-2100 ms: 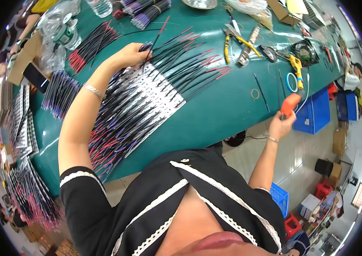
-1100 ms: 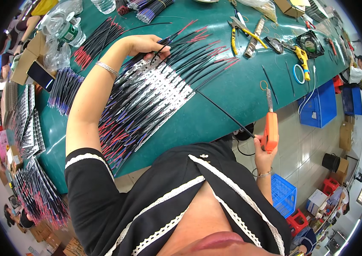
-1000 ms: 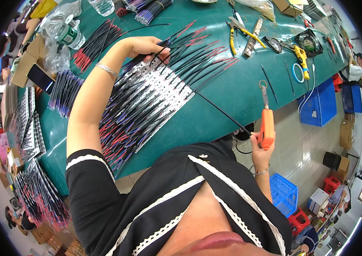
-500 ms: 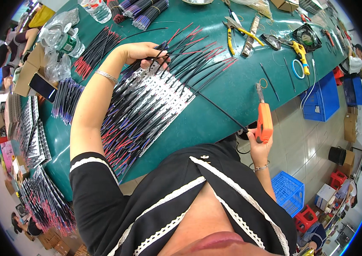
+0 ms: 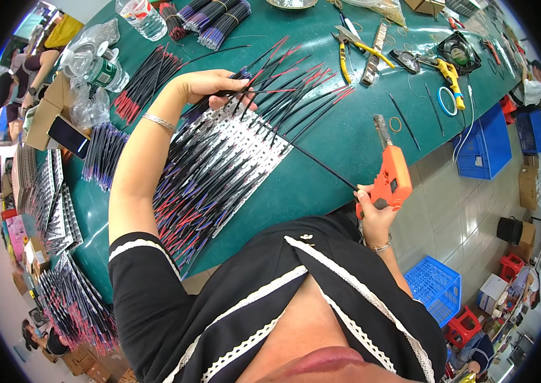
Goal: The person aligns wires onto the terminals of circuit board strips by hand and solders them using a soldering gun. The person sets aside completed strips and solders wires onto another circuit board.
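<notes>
A white perforated board lies on the green table, crossed by many black wires with red and blue ends. My left hand is closed around several of these wires at the board's far edge. In my right hand, past the table's near edge, is an orange pistol-shaped tool with a metal nozzle pointing away from me. The thumb and forefinger of that hand also pinch the end of a long black cable, which runs back to the board.
Pliers, a small fan and a yellow glue gun lie at the far right. Wire bundles, plastic bottles and a phone sit on the left. Blue crates stand on the floor.
My right hand has moved slightly left and away from me, tilting the orange tool's nozzle leftward. My left hand stays on the wires, nearly in place.
</notes>
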Demonstrator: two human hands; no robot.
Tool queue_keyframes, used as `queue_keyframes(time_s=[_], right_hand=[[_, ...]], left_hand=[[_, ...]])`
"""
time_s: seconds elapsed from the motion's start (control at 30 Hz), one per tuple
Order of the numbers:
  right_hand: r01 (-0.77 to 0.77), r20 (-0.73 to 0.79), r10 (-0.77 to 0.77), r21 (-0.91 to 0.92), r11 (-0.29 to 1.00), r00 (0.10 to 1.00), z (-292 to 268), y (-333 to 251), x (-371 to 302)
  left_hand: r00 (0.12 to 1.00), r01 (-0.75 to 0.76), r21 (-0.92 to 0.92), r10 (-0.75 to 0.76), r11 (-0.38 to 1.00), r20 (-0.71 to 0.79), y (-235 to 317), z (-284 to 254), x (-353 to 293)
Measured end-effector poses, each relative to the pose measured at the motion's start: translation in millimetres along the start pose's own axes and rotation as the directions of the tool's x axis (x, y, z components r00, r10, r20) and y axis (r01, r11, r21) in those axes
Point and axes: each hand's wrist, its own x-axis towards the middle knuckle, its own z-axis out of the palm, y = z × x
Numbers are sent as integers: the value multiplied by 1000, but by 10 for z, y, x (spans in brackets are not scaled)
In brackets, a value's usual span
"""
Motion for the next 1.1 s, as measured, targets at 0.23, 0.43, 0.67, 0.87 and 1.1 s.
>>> queue_keyframes(time_s=[0.23,0.43,0.67,0.87,1.1], right_hand=[[66,-107,-55,106,992,993,82,-63,-31],[54,-134,-33,158,986,990,101,-123,-20],[37,13,-40,177,984,999,247,-116,71],[49,175,-85,198,979,981,408,-174,25],[42,404,-33,-14,999,914,591,-242,-27]], left_hand=[[999,-48,-6,48,999,-12,10,60,-126],[996,-84,-4,84,996,-39,9,107,-179],[995,-104,-38,104,994,-1,-48,80,-222],[987,-155,48,156,987,-26,-133,79,-495],[992,45,39,-40,998,-117,-525,125,-822]])
